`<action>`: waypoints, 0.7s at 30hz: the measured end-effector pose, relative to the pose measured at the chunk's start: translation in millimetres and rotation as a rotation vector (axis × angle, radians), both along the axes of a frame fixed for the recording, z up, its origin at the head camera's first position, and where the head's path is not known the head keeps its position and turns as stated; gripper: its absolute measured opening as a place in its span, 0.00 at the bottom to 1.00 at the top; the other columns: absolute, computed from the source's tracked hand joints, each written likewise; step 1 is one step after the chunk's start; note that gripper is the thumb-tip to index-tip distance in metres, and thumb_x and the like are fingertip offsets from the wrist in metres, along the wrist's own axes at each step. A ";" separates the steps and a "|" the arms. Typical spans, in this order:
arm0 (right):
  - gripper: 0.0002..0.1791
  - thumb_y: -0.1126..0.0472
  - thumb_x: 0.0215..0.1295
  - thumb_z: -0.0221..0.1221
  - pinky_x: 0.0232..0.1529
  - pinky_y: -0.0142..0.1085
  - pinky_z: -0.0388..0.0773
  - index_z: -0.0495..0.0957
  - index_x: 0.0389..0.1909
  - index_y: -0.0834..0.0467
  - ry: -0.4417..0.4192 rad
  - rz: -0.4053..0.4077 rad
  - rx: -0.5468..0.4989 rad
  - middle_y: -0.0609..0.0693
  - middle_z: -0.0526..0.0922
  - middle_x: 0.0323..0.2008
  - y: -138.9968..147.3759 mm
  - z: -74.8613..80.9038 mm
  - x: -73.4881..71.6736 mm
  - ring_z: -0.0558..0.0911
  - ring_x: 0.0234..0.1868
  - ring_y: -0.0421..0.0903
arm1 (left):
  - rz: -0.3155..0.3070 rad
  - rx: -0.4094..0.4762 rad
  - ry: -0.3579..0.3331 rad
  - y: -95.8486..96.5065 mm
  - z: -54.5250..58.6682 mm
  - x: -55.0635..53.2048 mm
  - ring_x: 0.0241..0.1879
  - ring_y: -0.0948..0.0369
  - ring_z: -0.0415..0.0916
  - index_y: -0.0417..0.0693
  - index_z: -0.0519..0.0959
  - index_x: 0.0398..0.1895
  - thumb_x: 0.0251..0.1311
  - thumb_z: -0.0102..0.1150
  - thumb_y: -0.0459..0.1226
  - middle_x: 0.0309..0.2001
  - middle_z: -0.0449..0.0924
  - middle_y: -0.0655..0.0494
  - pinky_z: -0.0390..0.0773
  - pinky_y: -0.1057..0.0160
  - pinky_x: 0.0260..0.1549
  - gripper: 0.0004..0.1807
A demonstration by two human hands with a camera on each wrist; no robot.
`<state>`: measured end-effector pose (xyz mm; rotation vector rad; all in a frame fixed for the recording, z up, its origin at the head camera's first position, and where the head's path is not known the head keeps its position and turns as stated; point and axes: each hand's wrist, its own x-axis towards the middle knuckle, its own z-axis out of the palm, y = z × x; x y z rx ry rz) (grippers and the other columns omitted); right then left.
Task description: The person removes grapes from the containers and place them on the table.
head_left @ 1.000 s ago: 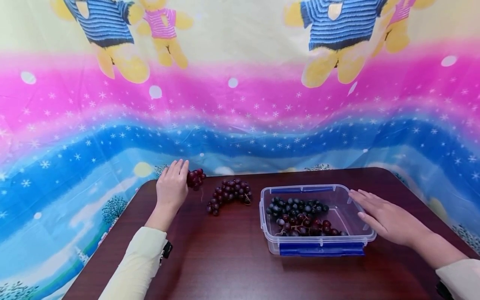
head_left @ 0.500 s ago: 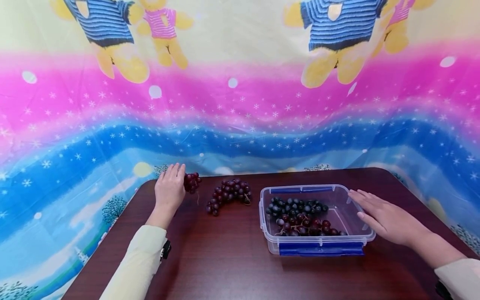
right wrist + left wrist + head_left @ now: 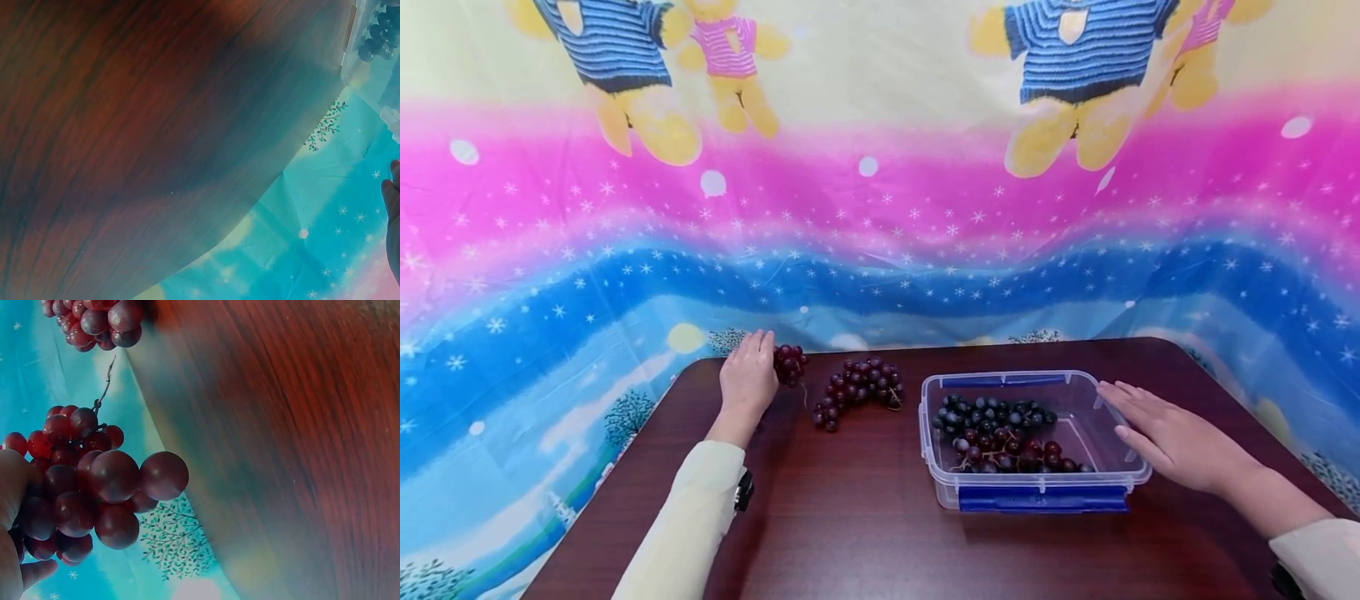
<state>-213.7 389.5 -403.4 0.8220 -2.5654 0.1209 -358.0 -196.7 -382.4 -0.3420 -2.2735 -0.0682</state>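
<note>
At the table's back left, my left hand (image 3: 748, 379) holds a bunch of red grapes (image 3: 791, 365) with a thin bare stem hanging from it. Up close in the left wrist view, the held bunch (image 3: 74, 506) rests against thumb and fingers, partly covered by them. A second bunch of dark red grapes (image 3: 859, 383) lies curved on the table, just right of the held one. My right hand (image 3: 1183, 432) has its fingers straight, touching the right rim of a clear plastic container (image 3: 1043, 498) with blue clips. Inside are black grapes (image 3: 992, 412) and red grapes (image 3: 1017, 452).
The dark brown wooden table (image 3: 842, 517) has rounded back corners. Behind it hangs a colourful cloth (image 3: 880, 217) printed with bears and snowflakes. The container stands right of centre, its top uncovered. A corner of the container (image 3: 390, 122) shows in the right wrist view.
My left hand and its grapes drift slightly left and towards me, then back a little to the right. The right hand, the container and the bunch on the table stay put.
</note>
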 end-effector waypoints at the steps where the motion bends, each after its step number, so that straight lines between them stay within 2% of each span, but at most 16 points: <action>1: 0.35 0.57 0.68 0.58 0.66 0.20 0.33 0.58 0.74 0.56 0.001 -0.001 0.000 0.62 0.68 0.65 0.0 -0.1 0.0 0.42 0.71 0.29 | 0.005 0.005 -0.006 -0.3 -0.9 -1.1 0.54 0.41 0.75 0.31 0.78 0.53 0.51 0.62 0.23 0.52 0.78 0.35 0.77 0.43 0.47 0.22; 7: 0.35 0.57 0.68 0.57 0.66 0.20 0.33 0.58 0.74 0.55 0.002 -0.007 -0.004 0.61 0.68 0.66 0.2 -0.3 0.3 0.42 0.72 0.29 | 0.020 0.046 -0.079 -3.7 -6.2 -4.4 0.56 0.41 0.73 0.29 0.77 0.54 0.52 0.61 0.23 0.54 0.77 0.34 0.78 0.43 0.46 0.23; 14: 0.35 0.57 0.68 0.58 0.66 0.20 0.34 0.59 0.74 0.56 0.008 -0.006 -0.006 0.60 0.67 0.67 -0.3 0.1 1.4 0.42 0.71 0.29 | 0.063 0.139 -0.231 -9.5 -15.5 -7.9 0.59 0.42 0.70 0.30 0.73 0.59 0.52 0.60 0.23 0.58 0.72 0.33 0.79 0.41 0.40 0.27; 21: 0.35 0.57 0.69 0.57 0.66 0.20 0.33 0.58 0.74 0.56 -0.001 -0.011 -0.003 0.60 0.67 0.67 -0.9 -0.2 1.5 0.42 0.71 0.29 | 0.124 0.186 -0.384 -14.5 -21.8 -10.5 0.62 0.40 0.66 0.27 0.68 0.62 0.54 0.57 0.25 0.63 0.66 0.30 0.76 0.36 0.44 0.29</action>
